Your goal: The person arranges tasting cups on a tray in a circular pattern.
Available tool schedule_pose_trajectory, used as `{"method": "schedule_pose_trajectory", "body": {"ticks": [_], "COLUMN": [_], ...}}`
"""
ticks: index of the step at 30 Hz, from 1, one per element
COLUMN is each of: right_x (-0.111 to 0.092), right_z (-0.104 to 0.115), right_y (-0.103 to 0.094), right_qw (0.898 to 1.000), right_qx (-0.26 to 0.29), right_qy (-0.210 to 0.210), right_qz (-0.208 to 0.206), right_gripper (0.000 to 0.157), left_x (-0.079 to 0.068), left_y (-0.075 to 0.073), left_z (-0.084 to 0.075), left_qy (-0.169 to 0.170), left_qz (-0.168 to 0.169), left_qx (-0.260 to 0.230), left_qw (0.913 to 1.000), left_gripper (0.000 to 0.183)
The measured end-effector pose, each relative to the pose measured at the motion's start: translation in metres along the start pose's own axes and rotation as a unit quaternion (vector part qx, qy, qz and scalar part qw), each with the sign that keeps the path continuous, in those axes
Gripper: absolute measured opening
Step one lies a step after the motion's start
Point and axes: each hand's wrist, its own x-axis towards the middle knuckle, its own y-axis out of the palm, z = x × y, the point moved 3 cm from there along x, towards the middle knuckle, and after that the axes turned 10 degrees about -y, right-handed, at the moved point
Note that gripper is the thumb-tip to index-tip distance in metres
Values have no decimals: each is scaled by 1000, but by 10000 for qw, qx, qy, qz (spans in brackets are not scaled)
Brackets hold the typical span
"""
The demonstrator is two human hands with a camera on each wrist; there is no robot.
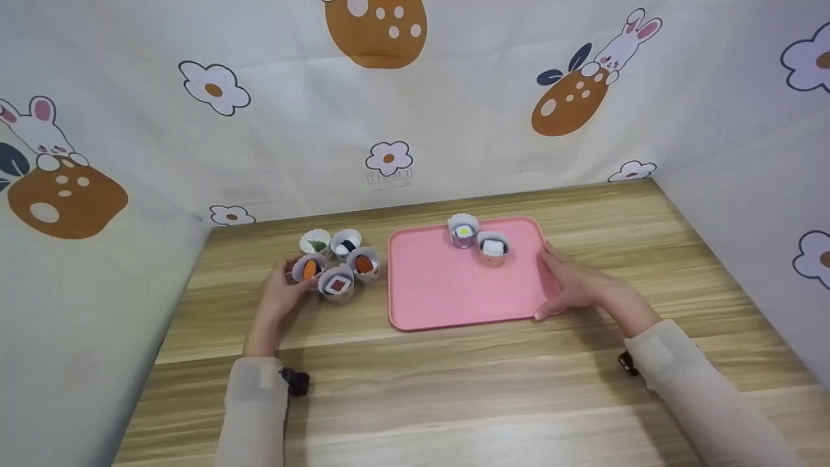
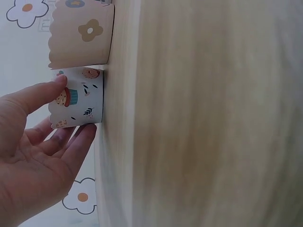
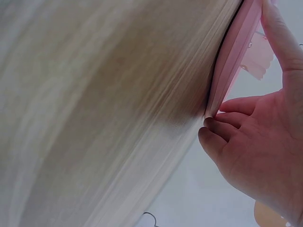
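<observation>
My left hand (image 1: 283, 288) holds a paper baking cup (image 2: 84, 101) with a cupcake print, thumb on one side and fingers on the other. An orange-topped toy sushi (image 1: 310, 268) sits inside it. The cup is at the left of a tight cluster, beside a cup with a square red-centred roll (image 1: 338, 285). At the right, my right hand (image 1: 574, 285) rests along the right edge of a pink tray (image 1: 447, 292). Its thumb is by the near corner, and its fingers (image 3: 227, 127) touch the tray's side. Two sushi cups (image 1: 493, 251) stand at the tray's back.
The cluster also has cups with a green-topped piece (image 1: 316, 245), a black-banded piece (image 1: 347, 245) and a red-orange piece (image 1: 365, 264). The tray lies on a wood-grain table (image 1: 421, 389). A printed cloth (image 1: 292, 130) walls the back and sides.
</observation>
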Motion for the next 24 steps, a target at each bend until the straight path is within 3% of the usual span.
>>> {"method": "schedule_pose_trajectory", "body": {"ticks": [14,24], "right_x": [0,-1], "right_z": [-2,0], "right_y": [0,-1], "right_qw": [9999,9999], "right_qx": [52,79], "right_qy": [114,-65], "right_qz": [37,-63], "right_gripper": [133,134], "left_x": [-4,-11], "left_y": [-10,-16], "left_z": [1,-3], "left_qy": [-141,-182], "left_qz": [-137,-182], "left_qx": [127,88], "left_qw": [9997,9996], "left_gripper": [58,59]}}
